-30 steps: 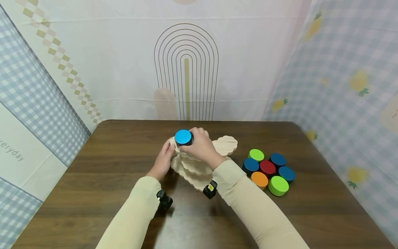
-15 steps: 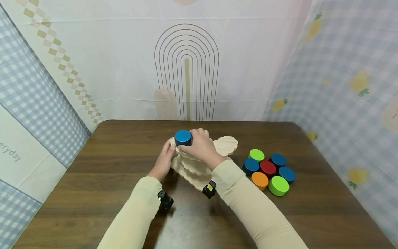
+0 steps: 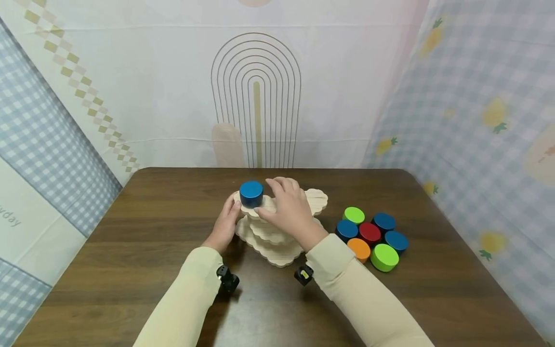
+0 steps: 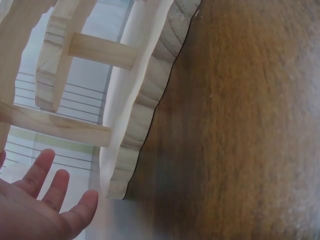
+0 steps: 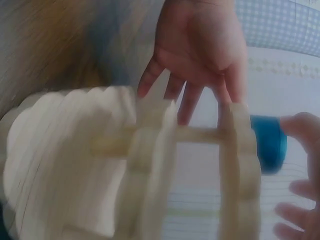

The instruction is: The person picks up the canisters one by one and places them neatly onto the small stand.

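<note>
A pale wooden stand [image 3: 276, 252] with scalloped, cloud-shaped tiers joined by pegs [image 4: 102, 50] is upright on the table. On the left end of its top tier sits a dark blue cylinder block [image 3: 251, 195]. My left hand [image 3: 223, 223] holds that tier's left edge between thumb and index finger, and its other fingers stretch out loosely below, as the left wrist view shows. Just right of the block, my right hand [image 3: 291, 207] has its thumb and fingers spread, holding nothing. In the right wrist view its thumb is near the blurred block [image 5: 268, 145]; whether it touches cannot be told.
To the right of the stand, several round blocks stand in a cluster on the brown table [image 3: 151, 231]: blue [image 3: 383, 221], green [image 3: 384, 257], red [image 3: 370, 233] and orange [image 3: 358, 249]. Patterned cloth hangs behind the table and at both sides.
My right hand has let go of the blue block and moved right, its fingers spreading. The block stays on the top tier. My left hand keeps its hold.
</note>
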Action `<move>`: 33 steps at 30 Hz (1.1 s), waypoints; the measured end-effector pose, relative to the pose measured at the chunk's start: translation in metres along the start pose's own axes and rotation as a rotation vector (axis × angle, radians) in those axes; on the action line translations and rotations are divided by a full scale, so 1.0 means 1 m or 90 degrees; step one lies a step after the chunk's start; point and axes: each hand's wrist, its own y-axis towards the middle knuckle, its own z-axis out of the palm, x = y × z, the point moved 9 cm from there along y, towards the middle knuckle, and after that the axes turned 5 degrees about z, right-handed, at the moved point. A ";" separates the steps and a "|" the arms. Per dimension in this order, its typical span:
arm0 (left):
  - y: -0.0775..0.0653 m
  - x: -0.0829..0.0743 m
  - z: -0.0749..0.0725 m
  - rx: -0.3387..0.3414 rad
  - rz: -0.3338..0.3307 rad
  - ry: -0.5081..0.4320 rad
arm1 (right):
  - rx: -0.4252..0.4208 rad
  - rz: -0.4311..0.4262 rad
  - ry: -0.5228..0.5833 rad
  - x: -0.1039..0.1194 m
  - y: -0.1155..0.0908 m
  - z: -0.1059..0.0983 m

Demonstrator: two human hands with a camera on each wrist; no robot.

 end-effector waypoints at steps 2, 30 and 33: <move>0.000 0.000 0.000 -0.003 0.000 0.000 | -0.030 -0.026 -0.014 -0.001 -0.006 -0.006; -0.001 -0.003 0.000 -0.004 0.011 -0.018 | -0.070 0.051 0.024 -0.110 -0.067 -0.046; 0.000 -0.002 0.001 -0.002 0.012 -0.021 | -0.052 0.080 0.032 -0.127 -0.072 -0.048</move>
